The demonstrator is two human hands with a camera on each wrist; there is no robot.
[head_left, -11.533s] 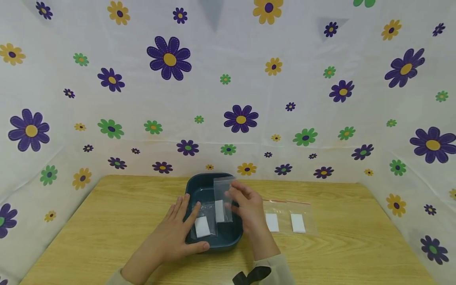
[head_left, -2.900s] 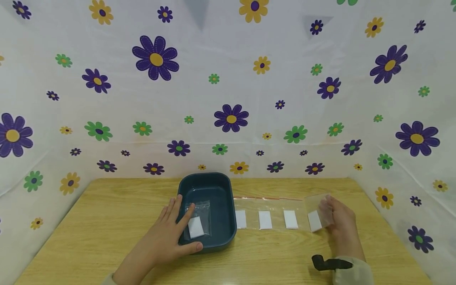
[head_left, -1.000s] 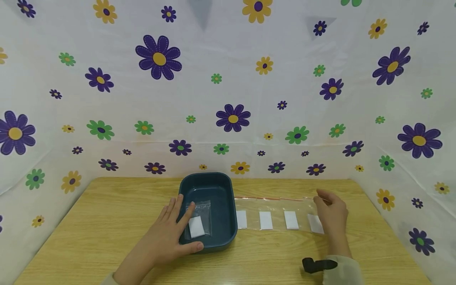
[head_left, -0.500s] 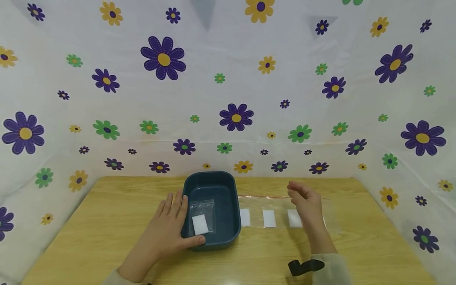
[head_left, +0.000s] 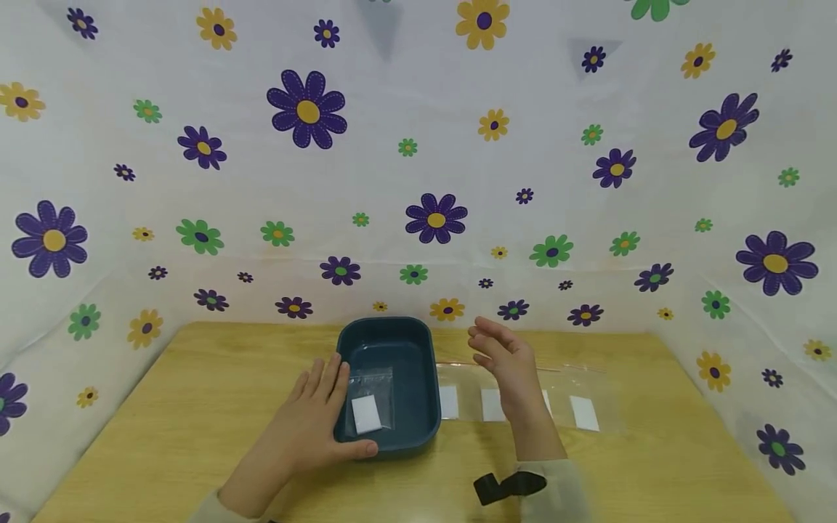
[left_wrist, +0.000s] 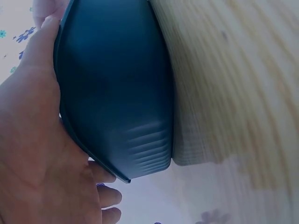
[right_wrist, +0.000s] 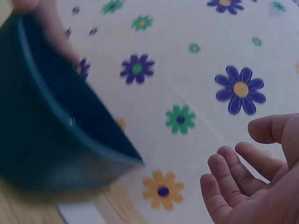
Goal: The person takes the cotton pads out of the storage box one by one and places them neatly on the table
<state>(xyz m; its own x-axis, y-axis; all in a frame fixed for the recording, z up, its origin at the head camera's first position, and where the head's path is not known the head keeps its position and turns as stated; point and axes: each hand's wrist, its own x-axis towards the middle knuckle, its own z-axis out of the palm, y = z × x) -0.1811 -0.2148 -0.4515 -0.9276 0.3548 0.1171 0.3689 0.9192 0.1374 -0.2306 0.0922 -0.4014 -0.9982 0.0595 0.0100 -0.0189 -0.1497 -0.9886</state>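
A dark blue-green tub (head_left: 390, 443) stands on the table, with one clear zip bag (head_left: 382, 385) inside holding a white rectangular piece (head_left: 366, 414). My left hand (head_left: 307, 425) rests along the tub's left rim, fingers straight and thumb at the near corner; the left wrist view shows its palm against the wall. Right of the tub lies a row of several clear zip bags (head_left: 584, 412) with red seal lines, each with a white piece. My right hand (head_left: 513, 367) hovers above this row, empty, fingers loosely bent; it hides part of the bags.
The wooden table (head_left: 235, 378) is bounded by a white flower-patterned cloth (head_left: 392, 181) at the back and both sides. A black band (head_left: 510, 485) crosses the right sleeve.
The bag my right hand held over the tub earlier now lies on the table, and the row is longer. My right hand let go of the far-right bag and moved left. Left hand stayed.
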